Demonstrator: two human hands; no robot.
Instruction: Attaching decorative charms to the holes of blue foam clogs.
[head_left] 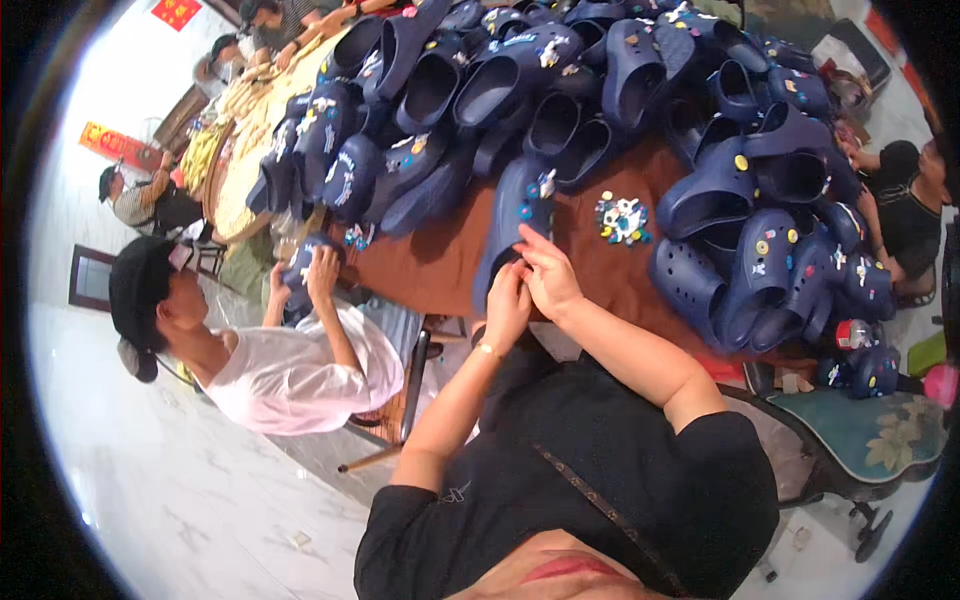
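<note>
A navy clog (521, 205) lies lengthwise on the brown cloth (420, 262) before me, with teal round charms and a white figure charm on its upper. At its near end my left hand (506, 303) is closed, fingertips pressed together; whatever they pinch is too small to make out. Touching those fingertips is my right hand (550, 278), its upper fingers stretched out over the clog's side. A pile of loose coloured charms (622, 218) sits on the cloth to the right of the clog.
Navy clogs (490, 85) are heaped across the table's far side, with more clogs (770, 265) at the right. A seated person (280, 360) at my left holds a clog (308, 265). Others work farther off. A chair (850, 430) stands at the lower right.
</note>
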